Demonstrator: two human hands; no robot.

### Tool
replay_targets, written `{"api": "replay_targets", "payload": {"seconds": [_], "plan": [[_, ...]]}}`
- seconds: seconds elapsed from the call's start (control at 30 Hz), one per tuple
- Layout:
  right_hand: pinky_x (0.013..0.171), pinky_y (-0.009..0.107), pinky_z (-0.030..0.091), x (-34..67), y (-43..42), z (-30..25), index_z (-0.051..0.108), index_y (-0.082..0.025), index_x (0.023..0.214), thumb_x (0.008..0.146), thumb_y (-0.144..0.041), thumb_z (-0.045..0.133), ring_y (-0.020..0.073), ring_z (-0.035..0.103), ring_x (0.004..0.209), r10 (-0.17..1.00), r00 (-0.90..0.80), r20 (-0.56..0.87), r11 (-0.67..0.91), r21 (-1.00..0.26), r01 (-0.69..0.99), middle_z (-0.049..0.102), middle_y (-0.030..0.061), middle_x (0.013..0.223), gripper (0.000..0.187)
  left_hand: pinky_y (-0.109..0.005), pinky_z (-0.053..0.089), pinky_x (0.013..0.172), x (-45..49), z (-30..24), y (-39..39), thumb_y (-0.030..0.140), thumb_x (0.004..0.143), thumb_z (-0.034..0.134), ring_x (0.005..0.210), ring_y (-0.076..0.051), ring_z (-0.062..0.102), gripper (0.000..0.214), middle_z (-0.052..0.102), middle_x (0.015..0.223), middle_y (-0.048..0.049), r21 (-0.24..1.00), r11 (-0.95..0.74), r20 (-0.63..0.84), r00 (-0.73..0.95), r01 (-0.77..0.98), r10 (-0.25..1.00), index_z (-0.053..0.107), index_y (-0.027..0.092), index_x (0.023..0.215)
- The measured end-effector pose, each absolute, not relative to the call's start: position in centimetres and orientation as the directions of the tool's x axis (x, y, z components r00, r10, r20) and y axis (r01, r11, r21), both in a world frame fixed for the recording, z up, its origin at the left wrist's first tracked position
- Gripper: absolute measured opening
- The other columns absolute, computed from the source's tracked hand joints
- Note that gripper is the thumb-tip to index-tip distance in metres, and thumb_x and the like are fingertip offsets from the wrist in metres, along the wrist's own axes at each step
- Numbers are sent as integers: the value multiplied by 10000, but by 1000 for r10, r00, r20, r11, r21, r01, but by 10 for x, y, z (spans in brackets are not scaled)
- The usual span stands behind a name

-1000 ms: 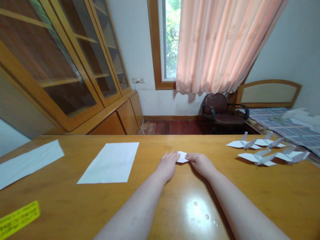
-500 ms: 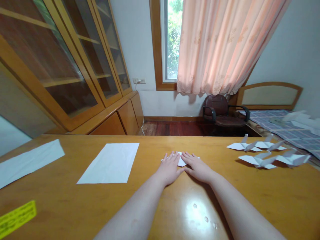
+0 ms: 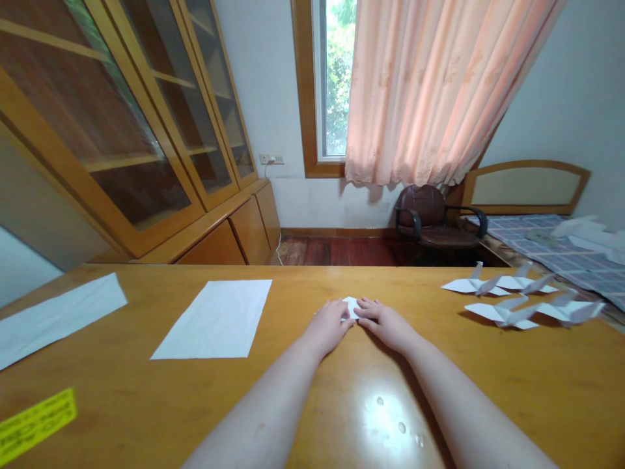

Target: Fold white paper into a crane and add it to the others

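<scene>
A small piece of folded white paper (image 3: 351, 307) lies on the table in front of me, much of it covered by my hands. My left hand (image 3: 329, 326) has its fingers curled over the paper's left part, the thumb at the near edge. On the right part, my right hand (image 3: 385, 324) rests with fingers bent over the top and thumb at the near edge, so both hands grip the paper. To the right stand several folded paper cranes (image 3: 508, 314) with raised wings.
A flat white sheet (image 3: 215, 319) lies left of my hands. Farther left is a long white paper strip (image 3: 63, 316), with a yellow printed label (image 3: 39, 426) nearer me. Beyond the wooden table (image 3: 303, 277) stand a brown armchair (image 3: 430, 218) and a glass-door cabinet (image 3: 170, 215).
My hands lay flat on the folded paper before. Now the fingers of both are more bent and the thumbs have moved to the paper's near edge.
</scene>
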State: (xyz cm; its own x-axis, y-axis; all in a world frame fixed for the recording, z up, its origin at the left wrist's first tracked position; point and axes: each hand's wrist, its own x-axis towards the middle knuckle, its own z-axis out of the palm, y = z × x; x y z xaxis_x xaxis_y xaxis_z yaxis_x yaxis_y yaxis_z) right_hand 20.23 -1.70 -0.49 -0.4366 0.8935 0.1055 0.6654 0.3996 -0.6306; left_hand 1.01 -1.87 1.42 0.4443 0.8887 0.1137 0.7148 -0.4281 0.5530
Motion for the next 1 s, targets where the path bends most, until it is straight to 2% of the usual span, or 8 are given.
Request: {"api": "replay_targets", "payload": {"seconds": [0.07, 0.17, 0.27, 0.43, 0.57, 0.7, 0.83, 1.0], "plan": [[1095, 502, 248, 203, -16, -5, 695, -264, 1030, 849, -304, 531, 243, 423, 1277, 899, -422, 116, 388, -658, 646, 571, 73, 1264, 248, -333, 413, 895, 11, 14, -18, 288, 836, 532, 967, -204, 566, 149, 644, 1024, -68, 553, -438, 131, 445, 709, 886, 628, 178, 866], [1068, 471, 315, 204, -16, -5, 720, -265, 964, 829, -257, 548, 240, 478, 1233, 915, -386, 112, 349, -698, 625, 653, 65, 1149, 219, -306, 431, 813, 11, 12, -15, 250, 841, 518, 892, -198, 574, 152, 664, 925, -66, 539, -438, 158, 425, 719, 891, 646, 171, 820], [1024, 441, 378, 205, -16, -5, 727, -243, 941, 813, -263, 569, 246, 513, 1198, 936, -332, 114, 303, -739, 602, 672, 81, 1112, 205, -301, 431, 784, 10, 10, -12, 238, 820, 544, 847, -196, 573, 144, 672, 858, -60, 527, -418, 159, 397, 740, 904, 663, 169, 777], [997, 412, 397, 204, -16, -7, 734, -228, 853, 809, -263, 571, 239, 571, 1125, 958, -263, 119, 259, -753, 605, 685, 78, 1081, 172, -303, 434, 787, 9, 7, -10, 213, 808, 551, 839, -195, 580, 141, 680, 847, -55, 516, -412, 149, 395, 751, 907, 683, 173, 782], [941, 381, 427, 202, -16, -5, 702, -205, 731, 783, -241, 591, 229, 612, 1026, 967, -216, 135, 245, -728, 640, 684, 78, 1065, 128, -308, 439, 842, 9, 6, -11, 185, 795, 565, 908, -202, 588, 171, 686, 934, -57, 550, -373, 144, 355, 747, 924, 693, 180, 909], [820, 342, 459, 201, -16, -1, 652, -193, 676, 777, -246, 593, 207, 625, 868, 958, -222, 179, 285, -654, 701, 691, 78, 983, 129, -321, 432, 903, 9, 5, -11, 182, 799, 571, 987, -212, 581, 256, 676, 1033, -62, 572, -344, 115, 342, 745, 933, 671, 189, 1034], [785, 316, 452, 204, -14, -3, 639, -192, 666, 756, -247, 615, 196, 605, 833, 955, -214, 208, 297, -606, 738, 678, 68, 898, 108, -325, 427, 921, 9, 3, -9, 158, 800, 559, 999, -209, 579, 256, 677, 1037, -55, 585, -338, 108, 341, 738, 934, 674, 194, 1025], [806, 316, 441, 207, -11, -7, 649, -193, 670, 734, -240, 633, 199, 594, 866, 964, -167, 206, 259, -600, 757, 662, 68, 926, 81, -311, 443, 869, 9, 1, -8, 129, 780, 558, 945, -197, 581, 206, 679, 971, -41, 586, -342, 133, 329, 735, 935, 676, 191, 937]]}}
